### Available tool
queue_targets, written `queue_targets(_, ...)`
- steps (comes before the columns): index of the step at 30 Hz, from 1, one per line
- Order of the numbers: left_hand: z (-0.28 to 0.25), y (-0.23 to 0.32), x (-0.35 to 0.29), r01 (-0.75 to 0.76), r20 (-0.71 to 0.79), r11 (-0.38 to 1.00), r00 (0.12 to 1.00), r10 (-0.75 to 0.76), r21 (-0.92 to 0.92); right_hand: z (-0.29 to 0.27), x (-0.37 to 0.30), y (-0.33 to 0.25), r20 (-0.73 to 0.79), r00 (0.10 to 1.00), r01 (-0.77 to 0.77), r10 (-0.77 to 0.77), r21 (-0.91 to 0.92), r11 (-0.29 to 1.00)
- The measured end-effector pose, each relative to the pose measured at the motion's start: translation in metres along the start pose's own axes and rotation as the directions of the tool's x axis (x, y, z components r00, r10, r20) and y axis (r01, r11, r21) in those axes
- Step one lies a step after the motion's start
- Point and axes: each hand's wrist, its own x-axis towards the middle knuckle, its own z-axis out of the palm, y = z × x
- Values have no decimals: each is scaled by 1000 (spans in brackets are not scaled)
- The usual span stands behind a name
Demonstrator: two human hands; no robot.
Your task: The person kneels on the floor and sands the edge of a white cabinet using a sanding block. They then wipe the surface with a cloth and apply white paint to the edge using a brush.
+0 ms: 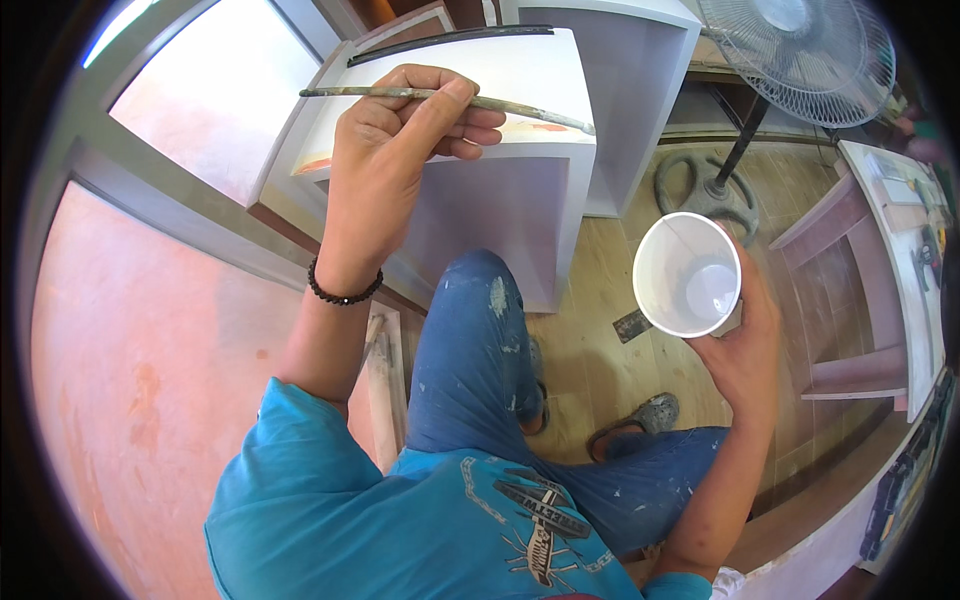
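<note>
My left hand [415, 125] pinches a thin, paint-stained paintbrush [525, 108] between thumb and fingers. The brush lies nearly level, its pale end pointing right, above the white top of a cabinet box [545, 70]. Orange-brown smears show on that top near its front edge. At the right, my right hand [745, 345] is wrapped round a white plastic cup [660, 270], tilted so its open mouth faces me. The cup's inside looks white, with a paler patch at the bottom; whether it holds any liquid I cannot tell.
A black strip [450, 42] lies along the box's back edge. A pedestal fan [800, 60] stands at the far right. Nearby is a white-topped table [890, 220] with tools on it. A dark flat piece [631, 325] lies on the floor. Large pinkish panels [150, 330] fill the left.
</note>
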Motion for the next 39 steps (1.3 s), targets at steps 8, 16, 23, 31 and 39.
queue_targets(8, -5, -8, 2, 50, -6, 998, 999, -50, 50, -1, 1, 5, 12, 1000, 25, -25, 9, 1000)
queue_targets(16, -43, -2, -10, 70, -78, 993, 995, -63, 95, 1, 2, 2, 20, 1000, 23, -23, 15, 1000)
queue_targets(23, -81, 8, -18, 35, -234, 998, 972, -22, 52, 0, 2, 3, -2, 998, 65, -65, 5, 998)
queue_targets(31, -10, 4, 0, 33, -40, 999, 999, -32, 21, 0, 1, 4, -13, 999, 37, -37, -52, 998)
queue_targets(39, 3, 0, 8, 87, 12, 994, 996, -88, 59, -2, -2, 9, -24, 999, 30, -31, -26, 999)
